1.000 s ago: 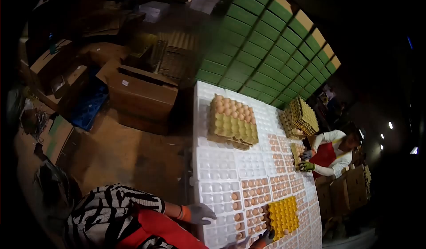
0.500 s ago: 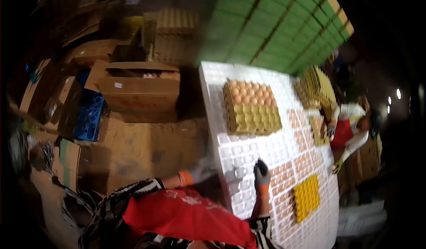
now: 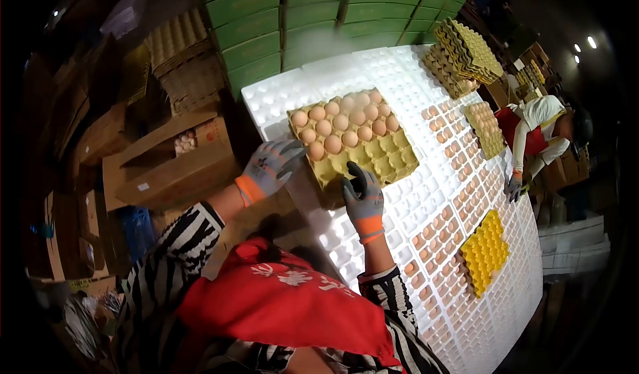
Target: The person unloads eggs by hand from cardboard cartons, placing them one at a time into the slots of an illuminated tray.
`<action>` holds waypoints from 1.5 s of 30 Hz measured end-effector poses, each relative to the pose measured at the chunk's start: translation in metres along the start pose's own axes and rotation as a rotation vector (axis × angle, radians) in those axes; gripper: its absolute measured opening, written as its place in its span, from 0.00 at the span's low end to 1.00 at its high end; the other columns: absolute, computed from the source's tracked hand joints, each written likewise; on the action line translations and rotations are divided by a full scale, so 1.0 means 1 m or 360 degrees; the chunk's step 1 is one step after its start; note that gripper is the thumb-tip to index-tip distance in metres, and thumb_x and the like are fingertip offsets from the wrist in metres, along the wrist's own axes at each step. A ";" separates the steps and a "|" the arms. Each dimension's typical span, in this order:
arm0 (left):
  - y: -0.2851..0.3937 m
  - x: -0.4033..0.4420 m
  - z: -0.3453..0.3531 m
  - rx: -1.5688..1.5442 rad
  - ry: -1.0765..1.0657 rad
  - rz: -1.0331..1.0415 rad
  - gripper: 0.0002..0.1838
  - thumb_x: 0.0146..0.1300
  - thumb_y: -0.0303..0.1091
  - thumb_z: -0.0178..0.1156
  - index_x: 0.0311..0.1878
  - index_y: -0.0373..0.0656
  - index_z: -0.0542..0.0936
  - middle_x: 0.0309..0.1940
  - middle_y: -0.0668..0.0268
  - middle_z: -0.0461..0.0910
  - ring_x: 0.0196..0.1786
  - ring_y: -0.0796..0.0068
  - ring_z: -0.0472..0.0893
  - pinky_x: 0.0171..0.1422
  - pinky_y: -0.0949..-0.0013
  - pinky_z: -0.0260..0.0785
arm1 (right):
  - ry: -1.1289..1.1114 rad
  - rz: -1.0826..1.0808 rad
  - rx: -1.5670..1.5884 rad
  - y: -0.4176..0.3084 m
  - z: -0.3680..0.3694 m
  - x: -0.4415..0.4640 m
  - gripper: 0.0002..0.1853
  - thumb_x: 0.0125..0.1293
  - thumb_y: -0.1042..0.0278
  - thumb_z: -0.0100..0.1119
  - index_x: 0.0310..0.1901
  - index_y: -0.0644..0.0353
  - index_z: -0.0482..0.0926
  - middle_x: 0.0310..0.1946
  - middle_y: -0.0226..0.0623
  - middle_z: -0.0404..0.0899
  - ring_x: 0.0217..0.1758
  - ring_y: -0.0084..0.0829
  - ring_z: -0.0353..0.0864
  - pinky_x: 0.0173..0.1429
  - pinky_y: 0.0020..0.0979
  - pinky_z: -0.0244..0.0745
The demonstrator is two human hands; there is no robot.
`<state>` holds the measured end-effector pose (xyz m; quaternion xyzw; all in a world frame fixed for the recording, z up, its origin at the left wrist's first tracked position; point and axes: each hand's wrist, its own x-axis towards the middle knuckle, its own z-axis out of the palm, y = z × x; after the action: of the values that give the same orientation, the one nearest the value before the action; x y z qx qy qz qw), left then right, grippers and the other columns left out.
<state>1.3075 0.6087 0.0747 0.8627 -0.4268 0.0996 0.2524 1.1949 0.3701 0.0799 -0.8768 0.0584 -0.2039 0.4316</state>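
My left hand [image 3: 271,166], in a grey glove with an orange cuff, is at the left side of a pulp egg tray [image 3: 363,169]. Its fingers are stretched out, and I cannot tell whether they touch the tray. Brown eggs [image 3: 341,122] fill the tray's far rows, while the cups nearer me are bare. My right hand [image 3: 365,204], gloved alike, is by the tray's front edge with thumb and fingers apart and nothing seen between them. Under the tray lies a white surface of moulded cups [image 3: 406,204].
Green boxes [image 3: 309,7] are stacked behind the table. A yellow tray [image 3: 486,253] lies right, among rows of eggs [image 3: 436,237]. Stacked pulp trays [image 3: 466,57] stand at the far corner. A co-worker [image 3: 542,127] leans in from the right. An open carton [image 3: 176,174] holds eggs at left.
The view has swung left and nearer the egg tray. Both my hands have moved forward to it, the left from beside the table, the right from above the white cups.
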 end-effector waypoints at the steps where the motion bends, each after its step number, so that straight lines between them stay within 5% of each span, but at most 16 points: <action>1: -0.008 0.023 -0.004 0.0072 -0.0104 0.0097 0.30 0.59 0.35 0.65 0.68 0.53 0.75 0.66 0.57 0.75 0.64 0.52 0.75 0.69 0.52 0.68 | 0.0061 -0.0092 -0.0159 0.006 0.006 0.010 0.20 0.66 0.72 0.66 0.60 0.57 0.80 0.48 0.42 0.83 0.45 0.40 0.85 0.51 0.36 0.80; 5: -0.057 0.079 0.056 -0.0110 -0.0271 0.0808 0.06 0.66 0.35 0.56 0.43 0.53 0.79 0.29 0.60 0.76 0.38 0.57 0.81 0.39 0.56 0.75 | -0.0002 -0.0229 -0.0470 0.018 0.027 0.056 0.21 0.63 0.70 0.67 0.59 0.55 0.81 0.49 0.46 0.83 0.49 0.49 0.83 0.53 0.43 0.79; 8: -0.067 0.084 0.076 -0.0057 0.0147 0.1238 0.05 0.65 0.34 0.55 0.43 0.51 0.78 0.44 0.63 0.77 0.47 0.61 0.79 0.48 0.57 0.74 | -0.0132 -0.0092 -0.0479 0.017 0.040 0.083 0.19 0.61 0.68 0.67 0.55 0.56 0.84 0.48 0.47 0.84 0.50 0.50 0.83 0.54 0.44 0.79; 13: -0.075 0.118 0.066 -0.0348 -0.0279 0.1248 0.06 0.61 0.37 0.60 0.39 0.49 0.77 0.40 0.65 0.77 0.42 0.60 0.79 0.47 0.59 0.75 | -0.0213 0.0121 -0.0354 0.019 0.045 0.094 0.21 0.60 0.65 0.69 0.56 0.54 0.84 0.48 0.44 0.84 0.51 0.49 0.83 0.55 0.44 0.79; 17: -0.099 0.119 0.037 -0.1596 -0.0596 0.0320 0.23 0.66 0.47 0.68 0.58 0.44 0.79 0.49 0.63 0.83 0.52 0.70 0.82 0.59 0.65 0.75 | -0.0160 0.0260 -0.0563 0.005 0.048 0.081 0.28 0.58 0.58 0.72 0.61 0.54 0.80 0.53 0.44 0.82 0.53 0.51 0.81 0.57 0.45 0.78; 19: -0.121 0.131 0.017 -0.2240 -0.0823 -0.0259 0.26 0.62 0.34 0.68 0.62 0.41 0.74 0.53 0.66 0.79 0.57 0.72 0.77 0.62 0.66 0.72 | 0.0025 0.0076 -0.0856 -0.023 0.066 0.083 0.26 0.56 0.61 0.71 0.57 0.54 0.80 0.50 0.45 0.79 0.50 0.51 0.79 0.54 0.46 0.76; 21: -0.124 0.134 0.009 -0.2029 -0.0723 0.0077 0.22 0.60 0.31 0.67 0.58 0.41 0.76 0.50 0.66 0.80 0.54 0.69 0.78 0.60 0.65 0.73 | 0.0033 0.0213 -0.0926 -0.019 0.070 0.078 0.26 0.60 0.60 0.70 0.60 0.54 0.80 0.50 0.45 0.81 0.50 0.49 0.80 0.54 0.42 0.77; 27: -0.081 0.137 0.003 0.0129 -0.0994 0.1031 0.16 0.59 0.39 0.65 0.50 0.50 0.79 0.47 0.62 0.75 0.48 0.58 0.81 0.48 0.58 0.77 | 0.0764 0.0872 0.1374 -0.015 0.027 0.062 0.22 0.68 0.69 0.53 0.62 0.63 0.74 0.49 0.38 0.80 0.54 0.28 0.80 0.60 0.34 0.78; 29: -0.077 0.140 0.009 0.0205 -0.1006 0.1142 0.14 0.58 0.38 0.65 0.48 0.50 0.78 0.46 0.62 0.75 0.47 0.58 0.81 0.46 0.57 0.77 | 0.0741 0.1000 0.1173 -0.013 0.022 0.075 0.20 0.68 0.68 0.58 0.60 0.64 0.76 0.48 0.36 0.81 0.46 0.27 0.81 0.52 0.29 0.77; 33: -0.100 0.153 0.021 -0.0195 -0.1091 0.1161 0.13 0.57 0.36 0.65 0.46 0.48 0.77 0.44 0.61 0.76 0.48 0.58 0.81 0.42 0.55 0.77 | 0.0130 0.0825 -0.1121 -0.015 0.056 0.111 0.22 0.61 0.58 0.73 0.54 0.55 0.80 0.50 0.45 0.79 0.54 0.45 0.79 0.59 0.41 0.76; 34: -0.110 0.158 0.018 -0.0542 -0.0972 0.1089 0.13 0.62 0.34 0.62 0.50 0.47 0.79 0.43 0.63 0.79 0.45 0.64 0.83 0.40 0.60 0.78 | 0.0065 0.0812 -0.1159 -0.013 0.058 0.114 0.23 0.58 0.59 0.74 0.54 0.55 0.80 0.49 0.45 0.80 0.52 0.45 0.80 0.56 0.42 0.78; 37: -0.118 0.179 -0.023 -0.1668 -0.1471 -0.0429 0.20 0.68 0.35 0.58 0.62 0.45 0.77 0.49 0.64 0.83 0.46 0.69 0.85 0.44 0.67 0.77 | 0.0419 0.0611 -0.0446 0.013 0.038 0.093 0.26 0.62 0.62 0.70 0.61 0.57 0.77 0.48 0.41 0.82 0.47 0.37 0.84 0.48 0.36 0.80; 39: -0.129 0.196 -0.037 -0.2181 -0.1544 -0.0722 0.29 0.72 0.40 0.51 0.74 0.43 0.68 0.50 0.63 0.83 0.40 0.74 0.84 0.40 0.72 0.76 | 0.0817 0.1116 0.1172 -0.012 0.011 0.088 0.25 0.63 0.72 0.63 0.63 0.57 0.76 0.49 0.35 0.82 0.39 0.27 0.84 0.35 0.27 0.80; 41: -0.134 0.194 -0.034 -0.2533 -0.1370 -0.0538 0.30 0.72 0.38 0.53 0.75 0.41 0.66 0.57 0.61 0.82 0.43 0.73 0.84 0.41 0.73 0.76 | 0.0894 0.1000 0.1261 -0.014 -0.002 0.092 0.25 0.62 0.75 0.61 0.63 0.57 0.77 0.49 0.35 0.81 0.38 0.28 0.85 0.35 0.26 0.80; 44: -0.117 0.209 -0.026 -0.1976 -0.1403 -0.0655 0.30 0.60 0.29 0.69 0.67 0.43 0.76 0.61 0.61 0.77 0.47 0.71 0.83 0.47 0.66 0.77 | 0.0294 0.0752 -0.0393 0.019 0.000 0.106 0.26 0.62 0.63 0.68 0.63 0.52 0.78 0.54 0.38 0.80 0.48 0.37 0.84 0.46 0.36 0.82; 45: -0.125 0.209 0.004 -0.1264 -0.0910 0.0581 0.31 0.55 0.31 0.73 0.65 0.48 0.78 0.63 0.57 0.75 0.52 0.62 0.82 0.54 0.60 0.78 | 0.0193 0.0632 -0.0894 0.011 0.009 0.118 0.26 0.61 0.60 0.70 0.61 0.51 0.79 0.56 0.40 0.79 0.52 0.42 0.84 0.49 0.40 0.82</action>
<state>1.5344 0.5270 0.1084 0.6048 -0.6269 -0.2670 0.4121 1.3067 0.3370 0.1027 -0.9192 0.3072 -0.1436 0.2004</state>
